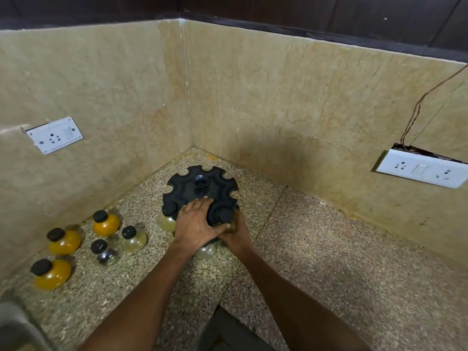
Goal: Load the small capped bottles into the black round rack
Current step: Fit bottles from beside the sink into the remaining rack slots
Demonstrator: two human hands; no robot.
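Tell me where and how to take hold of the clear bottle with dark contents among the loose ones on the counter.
Grip the clear bottle with dark contents by its black cap, coming from above. It stands upright, the cap rises over a round, wide body, and an orange bottle and a pale bottle stand near its sides, so the top looks the freest approach.
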